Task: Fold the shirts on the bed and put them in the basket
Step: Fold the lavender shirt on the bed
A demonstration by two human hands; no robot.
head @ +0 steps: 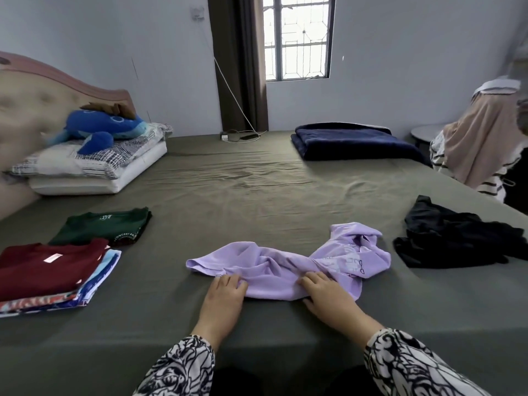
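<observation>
A wide bed (257, 195) under an olive sheet fills the room, with a curtained window (297, 38) on the far wall and pillows (94, 167) topped by a blue plush toy (105, 127) stacked against the headboard, well clear of the working area. A folded navy blanket (351, 141) lies at the far right corner. At the near edge, straight ahead of the person, a lilac shirt (285, 267) lies bunched and twisted, evidently drawn close so that it can be reached and spread. The left hand (225, 295) and the right hand (328, 298) are set on its near hem, one toward each side; the fingers of both are curled into the cloth and seem to be gripping it, probably so that it can be pulled flat before folding. To the left, finished work has been kept apart: a green shirt (105, 225) lies folded on its own, and just nearer a maroon shirt (48, 267) tops a stack of folded patterned ones. To the right, a black garment (454, 238) lies crumpled and unfolded, presumably waiting its turn. Clothes (480, 144) are draped over something at the right edge. No basket can be seen, so the task is judged roughly midway, with packing not yet begun.
</observation>
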